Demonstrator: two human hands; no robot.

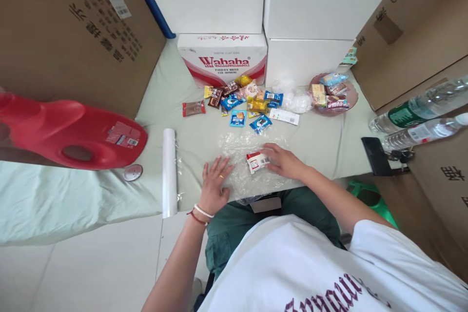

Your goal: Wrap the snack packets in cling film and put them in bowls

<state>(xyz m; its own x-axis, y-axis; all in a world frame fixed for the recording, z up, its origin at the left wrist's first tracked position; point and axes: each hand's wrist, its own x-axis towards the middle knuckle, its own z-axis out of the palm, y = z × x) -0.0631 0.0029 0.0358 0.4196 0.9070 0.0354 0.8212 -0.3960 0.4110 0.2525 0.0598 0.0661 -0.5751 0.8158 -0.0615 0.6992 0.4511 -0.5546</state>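
Note:
A sheet of clear plastic wrap (241, 148) lies spread on the pale green cloth (73, 195) in front of me. My left hand (215, 183) rests flat on its left part, fingers spread. My right hand (283, 161) lies on the wrap's right part, its fingers touching a small red and white snack packet (257, 161) that sits on the wrap. A roll of plastic wrap (169, 171) lies to the left of my left hand.
Several small snack packets (241, 102) lie scattered behind the wrap, before a Wahaha carton (222, 58). A pink plate (351, 95) holds more packets. A red jug (69, 131) lies at left, water bottles (417, 122) at right, cardboard boxes all around.

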